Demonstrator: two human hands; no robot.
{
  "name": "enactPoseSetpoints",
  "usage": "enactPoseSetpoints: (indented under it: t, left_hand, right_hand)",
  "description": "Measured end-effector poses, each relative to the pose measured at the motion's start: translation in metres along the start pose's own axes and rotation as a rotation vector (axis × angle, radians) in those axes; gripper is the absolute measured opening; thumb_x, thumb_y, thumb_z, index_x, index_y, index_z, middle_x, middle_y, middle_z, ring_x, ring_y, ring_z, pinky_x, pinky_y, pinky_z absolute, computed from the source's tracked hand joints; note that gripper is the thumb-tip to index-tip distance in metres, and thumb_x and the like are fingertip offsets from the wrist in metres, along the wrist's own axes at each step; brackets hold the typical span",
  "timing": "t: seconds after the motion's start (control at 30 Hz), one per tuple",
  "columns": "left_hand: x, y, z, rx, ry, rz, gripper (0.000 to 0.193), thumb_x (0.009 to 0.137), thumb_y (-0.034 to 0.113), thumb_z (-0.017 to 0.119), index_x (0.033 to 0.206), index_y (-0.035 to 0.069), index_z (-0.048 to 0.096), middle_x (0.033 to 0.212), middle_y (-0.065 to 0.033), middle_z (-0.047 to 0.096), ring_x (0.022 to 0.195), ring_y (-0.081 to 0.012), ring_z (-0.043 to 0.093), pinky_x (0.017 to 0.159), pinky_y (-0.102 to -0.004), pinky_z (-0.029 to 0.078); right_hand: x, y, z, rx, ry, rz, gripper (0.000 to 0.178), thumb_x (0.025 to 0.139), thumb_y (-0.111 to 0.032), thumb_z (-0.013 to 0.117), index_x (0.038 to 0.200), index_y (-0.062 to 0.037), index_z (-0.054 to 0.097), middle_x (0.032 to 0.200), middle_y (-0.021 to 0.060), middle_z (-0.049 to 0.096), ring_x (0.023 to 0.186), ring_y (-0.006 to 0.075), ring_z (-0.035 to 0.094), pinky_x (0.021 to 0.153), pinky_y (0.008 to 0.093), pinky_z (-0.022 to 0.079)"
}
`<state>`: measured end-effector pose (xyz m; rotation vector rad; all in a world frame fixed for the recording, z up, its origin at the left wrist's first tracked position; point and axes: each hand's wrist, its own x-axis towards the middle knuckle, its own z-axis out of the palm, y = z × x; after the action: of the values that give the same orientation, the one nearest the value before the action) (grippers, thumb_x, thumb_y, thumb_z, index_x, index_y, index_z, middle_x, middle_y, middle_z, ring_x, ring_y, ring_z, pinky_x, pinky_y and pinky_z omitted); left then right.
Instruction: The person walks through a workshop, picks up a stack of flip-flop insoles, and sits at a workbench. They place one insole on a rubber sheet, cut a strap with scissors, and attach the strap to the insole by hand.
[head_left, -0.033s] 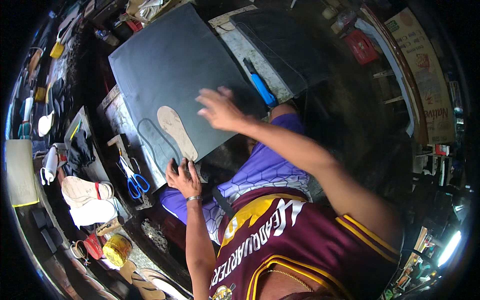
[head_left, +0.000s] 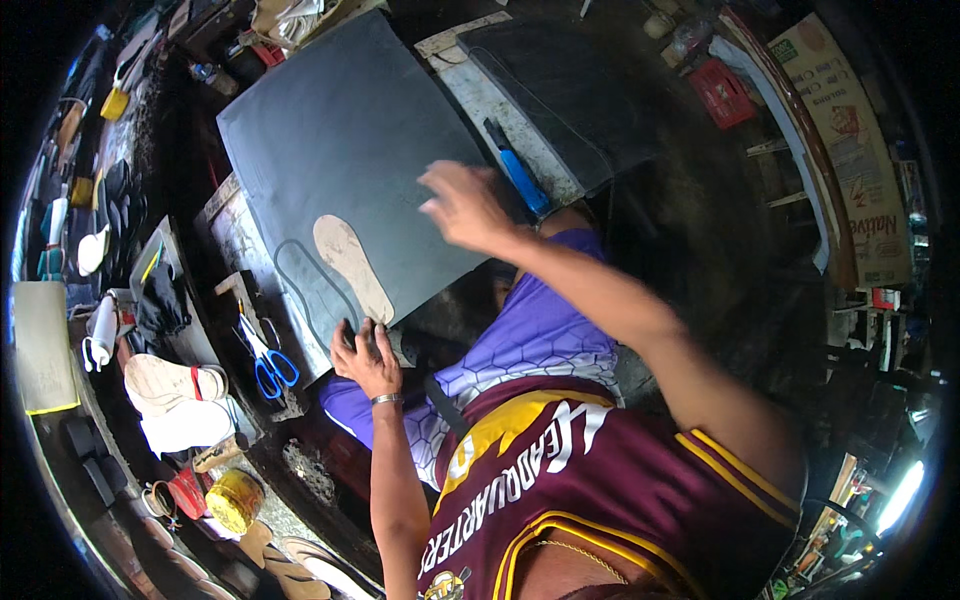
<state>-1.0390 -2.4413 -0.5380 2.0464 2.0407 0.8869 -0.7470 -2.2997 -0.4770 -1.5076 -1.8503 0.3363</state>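
Note:
A large dark grey sheet (head_left: 345, 120) lies across a pale board in front of me. On its near part rests a tan sole-shaped template (head_left: 350, 262), narrow end toward me. Beside it on the left, a matching sole outline (head_left: 312, 278) shows on the sheet. My left hand (head_left: 368, 362) is at the sheet's near edge, fingers apart, its fingertips by the template's narrow end. Above the sheet's right part hovers my right hand (head_left: 468, 208), slightly blurred, fingers apart and holding nothing. Just past it, a blue utility knife (head_left: 522, 178) lies on the board.
Another dark sheet (head_left: 545, 95) lies at the back right. Blue-handled scissors (head_left: 268, 365), a tan sole shape with a red band (head_left: 165, 385) and a yellow tub (head_left: 235, 502) are on the left. A red crate (head_left: 722, 93) and cardboard (head_left: 845, 150) stand right.
My right hand has moved to the right, closer to the blue utility knife. My left hand and the template have hardly shifted.

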Motion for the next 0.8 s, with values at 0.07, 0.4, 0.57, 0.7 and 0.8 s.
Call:
enactPoseSetpoints:
  t: [0.07,0.4,0.57,0.7,0.8]
  left_hand:
    - [-0.001,0.0,0.0,0.02,-0.03,-0.001,0.024,0.096,0.025,0.074,0.119,0.017,0.075,0.145,-0.0119,0.056,0.135,-0.0368,0.049,0.11,-0.0525,0.036]
    - [0.002,0.011,-0.012,0.054,-0.121,-0.084,0.021,0.098,0.025,0.071,0.116,0.016,0.078,0.141,-0.0127,0.059,0.132,-0.0374,0.051,0.11,-0.0521,0.039]
    - [0.002,0.012,-0.013,0.004,-0.095,-0.001,0.022,0.097,0.024,0.072,0.117,0.018,0.078,0.14,-0.0137,0.06,0.13,-0.039,0.051,0.11,-0.0523,0.04]
    - [0.001,0.012,-0.015,-0.007,-0.12,-0.01,0.023,0.095,0.022,0.073,0.118,0.019,0.077,0.14,-0.0145,0.059,0.13,-0.0401,0.051,0.109,-0.0528,0.04]
    - [0.003,0.014,-0.02,-0.005,-0.135,-0.001,0.026,0.093,0.02,0.074,0.119,0.019,0.077,0.14,-0.0153,0.059,0.13,-0.0404,0.051,0.109,-0.0531,0.04]
  right_hand:
    - [-0.003,0.053,-0.068,-0.184,0.221,0.057,0.041,0.092,-0.022,0.075,0.128,-0.0053,0.064,0.129,0.0206,0.064,0.119,0.0411,0.06,0.101,0.0495,0.048]
    - [-0.034,0.148,-0.177,-0.694,-0.116,0.736,0.039,0.101,-0.031,0.066,0.133,-0.008,0.063,0.134,0.0154,0.063,0.131,0.0383,0.056,0.106,0.0537,0.049]
    - [-0.034,0.175,-0.182,-0.535,-0.095,0.844,0.035,0.098,-0.025,0.07,0.127,-0.0058,0.065,0.128,0.0162,0.066,0.122,0.0372,0.064,0.099,0.0505,0.054]
    - [-0.039,0.186,-0.194,-0.223,-0.103,0.77,0.035,0.092,-0.02,0.078,0.121,-0.0041,0.068,0.107,0.014,0.072,0.103,0.0307,0.072,0.088,0.0439,0.056]
    - [-0.055,0.171,-0.203,0.176,-0.177,0.747,0.028,0.09,-0.018,0.082,0.112,-0.0045,0.073,0.095,0.0088,0.073,0.093,0.0219,0.07,0.082,0.0399,0.056]
